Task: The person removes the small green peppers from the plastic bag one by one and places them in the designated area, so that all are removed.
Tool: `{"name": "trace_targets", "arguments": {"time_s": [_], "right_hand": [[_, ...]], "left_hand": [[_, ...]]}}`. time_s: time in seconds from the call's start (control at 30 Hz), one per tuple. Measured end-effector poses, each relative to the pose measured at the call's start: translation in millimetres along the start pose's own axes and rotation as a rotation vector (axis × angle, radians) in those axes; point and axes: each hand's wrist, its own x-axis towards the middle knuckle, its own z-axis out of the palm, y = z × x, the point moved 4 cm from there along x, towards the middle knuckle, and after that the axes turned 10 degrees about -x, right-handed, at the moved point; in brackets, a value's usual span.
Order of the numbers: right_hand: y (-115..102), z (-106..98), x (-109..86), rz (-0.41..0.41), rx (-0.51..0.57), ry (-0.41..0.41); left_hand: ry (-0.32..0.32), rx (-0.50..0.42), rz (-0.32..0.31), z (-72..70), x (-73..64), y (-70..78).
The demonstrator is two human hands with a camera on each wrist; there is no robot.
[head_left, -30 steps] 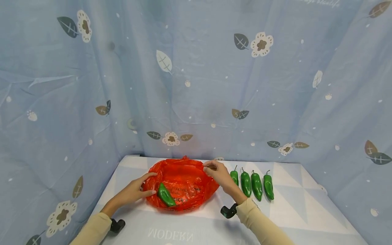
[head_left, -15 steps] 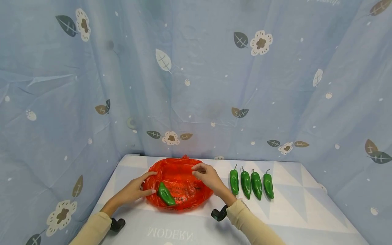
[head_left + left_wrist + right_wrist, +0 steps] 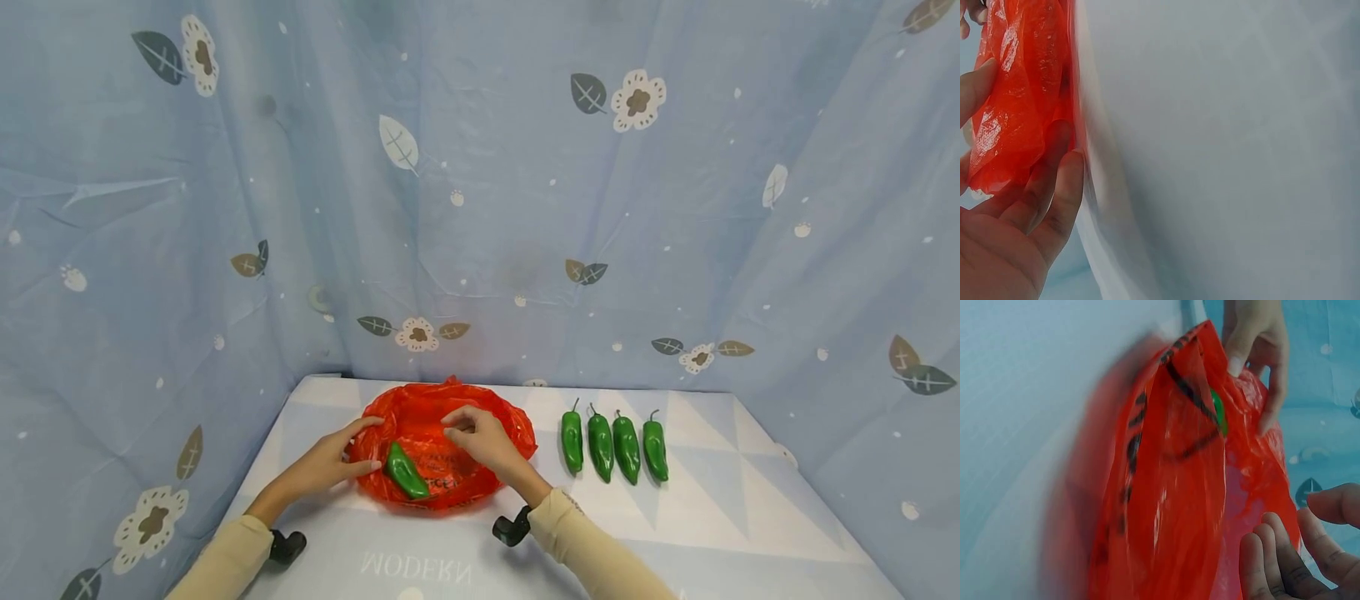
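Note:
A red plastic bag (image 3: pixel 457 492) lies with its mouth open on the table's left half, one green pepper (image 3: pixel 407 472) inside at the left. My left hand (image 3: pixel 330 459) holds the bag's left side; in the left wrist view, fingers (image 3: pixel 1066 187) are around the red film, one partly seen through it. Over the bag's right part is my right hand (image 3: pixel 483 437), its fingers loosely bent and nothing in them. The right wrist view shows that right hand (image 3: pixel 1300 550) beside the bag's mouth, with a bit of green pepper (image 3: pixel 1217 412) near the left hand.
Several green peppers (image 3: pixel 601 443) lie in a row, stems to the back, right of the bag on the pale patterned table (image 3: pixel 720 492). A blue floral curtain (image 3: pixel 487 208) encloses the back and sides. Each wrist wears a small black device (image 3: pixel 512 527).
My right hand has moved left from the bag's right rim to above its inside, and the leftmost pepper in the row now shows fully. The left hand stays on the bag.

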Motion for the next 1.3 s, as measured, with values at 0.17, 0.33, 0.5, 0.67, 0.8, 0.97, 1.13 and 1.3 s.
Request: {"name": "trace_targets", "arguments": {"time_s": [0.17,0.33,0.5,0.67,0.8,0.97,1.13,1.3], "right_hand": [[-6.0,11.0,1.6,-0.009,0.014,-0.016],[-11.2,22.3,4.1,-0.019,0.009,-0.032],[-15.5,32.7,7.7,-0.019,0.006,-0.057],[-18.4,37.8,13.3,-0.002,0.027,-0.065],[-17.4,43.2,15.9,0.028,0.051,-0.079],[-17.6,50.4,15.2,0.051,0.042,-0.101],[-19.7,54.7,16.4,0.06,0.012,-0.123],[-22.2,60.2,17.9,0.09,-0.009,-0.141]], "left_hand": [[-0.007,0.009,-0.007,1.0,-0.6,0.2],[-0.012,0.007,0.019,1.1,0.6,-0.3],[-0.022,-0.005,0.015,2.4,2.2,-0.9],[-0.017,-0.001,0.02,2.0,3.5,1.1],[-0.017,0.005,0.034,1.6,3.7,3.5],[-0.019,0.004,0.035,1.6,4.4,3.2],[-0.019,0.003,0.036,0.9,4.7,2.7],[-0.019,0.004,0.029,0.4,3.0,0.8]]}}
